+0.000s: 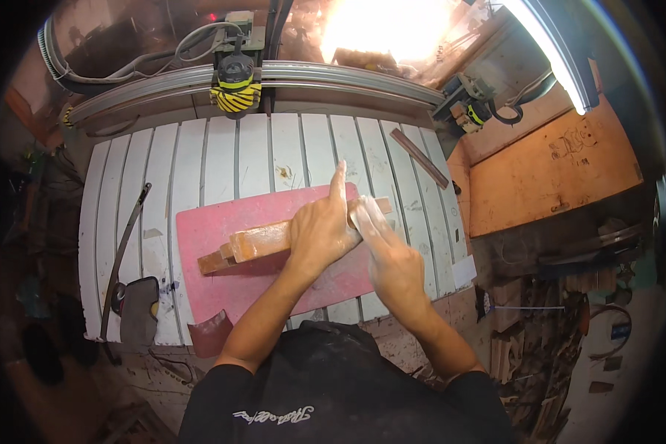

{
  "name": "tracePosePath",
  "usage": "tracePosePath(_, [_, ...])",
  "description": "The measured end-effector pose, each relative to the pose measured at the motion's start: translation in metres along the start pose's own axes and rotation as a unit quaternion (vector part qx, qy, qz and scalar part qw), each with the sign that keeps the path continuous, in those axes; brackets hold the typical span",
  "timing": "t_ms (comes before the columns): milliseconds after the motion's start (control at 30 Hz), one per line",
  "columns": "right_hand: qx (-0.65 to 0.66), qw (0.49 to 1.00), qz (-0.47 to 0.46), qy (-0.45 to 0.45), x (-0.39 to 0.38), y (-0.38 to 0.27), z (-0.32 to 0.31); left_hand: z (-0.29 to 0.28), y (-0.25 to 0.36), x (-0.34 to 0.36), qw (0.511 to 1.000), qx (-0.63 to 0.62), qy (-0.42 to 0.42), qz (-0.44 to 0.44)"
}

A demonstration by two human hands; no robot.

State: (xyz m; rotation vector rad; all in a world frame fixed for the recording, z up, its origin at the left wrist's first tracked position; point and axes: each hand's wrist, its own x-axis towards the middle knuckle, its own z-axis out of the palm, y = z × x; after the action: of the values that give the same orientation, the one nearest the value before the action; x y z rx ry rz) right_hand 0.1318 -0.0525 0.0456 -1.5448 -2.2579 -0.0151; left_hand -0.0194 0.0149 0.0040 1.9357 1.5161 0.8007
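A long, light-brown wooden piece (pixel 263 241) with stepped blocks at its left end lies slantwise over a pink mat (pixel 200 222). My left hand (pixel 322 229) is closed around its middle, with one finger sticking up. On the piece's right part, my right hand (pixel 394 259) presses with fingers together and bent over the edge. Those fingers look whitish with dust and slightly smeared by motion; whatever may be under them is hidden. A curved brown sheet, like sandpaper (pixel 212 333), rests at the mat's near left corner.
The white slatted table (pixel 148 170) carries a long thin metal strip (pixel 129 240) and a dark grey object (pixel 137 311) at left. A dark wooden stick (pixel 419 158) lies at far right. Behind runs a metal rail (pixel 333 72) with a yellow-black striped machine head (pixel 236 92).
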Motion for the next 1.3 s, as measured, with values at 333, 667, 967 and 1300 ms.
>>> tracePosePath(333, [-0.019, 0.999, 0.024, -0.021, 0.017, -0.007, -0.006, -0.009, 0.005, 0.003, 0.999, -0.023, -0.024, -0.002])
tracePosePath(667, [0.019, 0.999, 0.036, 0.002, 0.010, -0.003, 0.001, -0.012, 0.004, 0.006, 0.999, -0.036, -0.018, -0.020])
tracePosePath(967, [0.066, 0.997, 0.043, -0.003, 0.005, -0.002, 0.004, -0.013, 0.006, 0.006, 1.000, -0.016, -0.012, -0.018])
tracePosePath(1300, [0.195, 0.980, 0.049, -0.013, 0.005, -0.004, -0.005, -0.013, 0.011, 0.006, 0.998, 0.001, -0.044, -0.052])
